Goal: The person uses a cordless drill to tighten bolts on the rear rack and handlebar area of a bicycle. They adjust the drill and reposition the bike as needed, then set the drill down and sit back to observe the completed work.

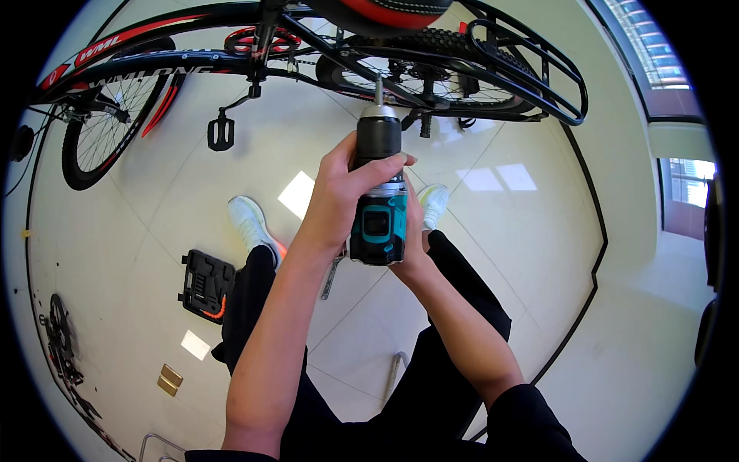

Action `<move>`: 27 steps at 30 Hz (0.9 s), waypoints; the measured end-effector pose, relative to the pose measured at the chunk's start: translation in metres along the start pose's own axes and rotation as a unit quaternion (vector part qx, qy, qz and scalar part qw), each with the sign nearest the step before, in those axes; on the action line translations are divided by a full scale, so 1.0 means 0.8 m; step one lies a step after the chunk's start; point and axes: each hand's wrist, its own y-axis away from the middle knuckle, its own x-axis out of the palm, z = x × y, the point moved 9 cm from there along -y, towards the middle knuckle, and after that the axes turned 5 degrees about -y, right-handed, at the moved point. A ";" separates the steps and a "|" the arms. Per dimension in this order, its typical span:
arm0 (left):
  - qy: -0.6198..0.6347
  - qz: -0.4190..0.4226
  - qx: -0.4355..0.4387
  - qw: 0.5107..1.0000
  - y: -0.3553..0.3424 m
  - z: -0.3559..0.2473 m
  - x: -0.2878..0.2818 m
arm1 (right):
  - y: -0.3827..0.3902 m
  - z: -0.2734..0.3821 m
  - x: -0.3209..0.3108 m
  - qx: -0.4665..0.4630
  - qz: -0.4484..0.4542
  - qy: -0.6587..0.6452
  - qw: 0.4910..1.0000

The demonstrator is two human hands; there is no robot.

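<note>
A teal and black cordless drill (392, 202) is held up in front of me, its bit (379, 91) pointing away toward the bicycle (327, 48). My left hand (332, 187) is closed around the drill's left side, with the thumb across its body just behind the black chuck (379, 137). On the other side, my right hand (414, 219) wraps the drill from below, most of its fingers hidden behind the tool. In the picture the bit overlaps the bicycle's rear frame; whether it touches anything there I cannot tell.
The black and red bicycle spans the far side, with a pedal (221, 132) and rear rack (566, 85) sticking out. An open black tool case (206, 285) lies left of my legs. A metal tool (331, 279) lies between my legs. Bicycle parts (60, 339) are at far left.
</note>
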 end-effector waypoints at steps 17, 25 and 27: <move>-0.084 -0.009 -0.019 0.996 -0.082 0.042 0.052 | -0.031 -0.032 -0.079 0.034 -0.016 0.088 0.995; -0.101 0.003 -0.049 0.994 -0.090 0.031 0.059 | -0.042 -0.014 -0.086 0.028 0.006 0.178 0.984; -0.065 -0.018 -0.057 0.996 -0.083 0.018 0.063 | -0.040 -0.005 -0.082 0.019 0.009 0.181 0.983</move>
